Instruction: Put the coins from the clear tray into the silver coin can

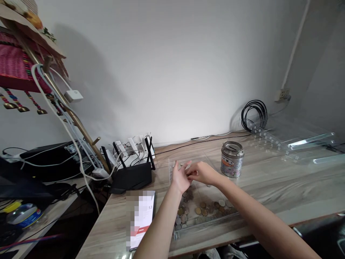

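Observation:
My left hand (180,178) is turned palm up over a clear acrylic tray (175,233), its thumb and visible fingers apart. Whether anything lies in its palm is hidden. Over that palm, my right hand (202,173) has its fingers pinched together; what is between them, if anything, is too small to make out. Loose coins (204,209), silver and brass coloured, lie spread in the tray below both wrists. A round metal coin tin (232,160) with a slotted lid and a patterned side stands upright, right of my right hand.
A smartphone (142,219) lies left of my left forearm. Behind it sit a black router (132,176) and white routers (132,147). Clear acrylic panels (293,144) and a coiled black cable (254,115) are at the back right. Cables hang along a wooden stand (72,115) on the left.

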Demonstrator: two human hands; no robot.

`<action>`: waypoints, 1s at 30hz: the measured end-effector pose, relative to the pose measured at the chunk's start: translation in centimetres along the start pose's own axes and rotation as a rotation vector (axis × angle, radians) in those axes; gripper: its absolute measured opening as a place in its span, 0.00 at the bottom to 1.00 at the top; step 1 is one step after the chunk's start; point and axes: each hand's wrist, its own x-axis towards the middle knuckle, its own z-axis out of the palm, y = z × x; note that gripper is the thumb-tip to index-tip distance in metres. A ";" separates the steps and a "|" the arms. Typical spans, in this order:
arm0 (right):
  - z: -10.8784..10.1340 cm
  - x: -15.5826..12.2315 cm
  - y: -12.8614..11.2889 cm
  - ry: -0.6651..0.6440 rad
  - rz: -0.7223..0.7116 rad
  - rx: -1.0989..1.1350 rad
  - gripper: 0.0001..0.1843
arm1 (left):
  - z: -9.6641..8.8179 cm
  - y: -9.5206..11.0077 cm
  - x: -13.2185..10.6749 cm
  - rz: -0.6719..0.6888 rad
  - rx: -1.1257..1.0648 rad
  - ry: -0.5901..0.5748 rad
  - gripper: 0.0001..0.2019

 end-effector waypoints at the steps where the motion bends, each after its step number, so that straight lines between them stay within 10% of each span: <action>1: 0.1 0.0 0.0 0.003 0.009 -0.019 0.08 | 0.1 0.0 -0.1 -0.003 0.000 -0.037 0.27; 8: -7.3 -4.2 5.0 0.539 0.610 -0.349 0.15 | 0.3 -0.1 -0.1 0.040 0.072 -0.028 0.23; 12: -10.2 -6.4 8.7 0.485 0.875 -0.408 0.12 | -0.2 1.4 0.0 0.123 0.214 0.212 0.17; 21: -10.3 -6.1 9.0 0.454 0.859 -0.453 0.12 | -1.8 4.5 -0.6 0.499 0.373 0.464 0.10; 25: -6.3 -3.7 5.1 0.515 0.544 -0.345 0.17 | -2.3 4.1 0.0 0.525 0.365 0.473 0.10; 30: 4.7 0.2 -0.4 -0.157 0.037 -0.087 0.30 | -2.7 4.0 0.3 0.526 0.365 0.490 0.10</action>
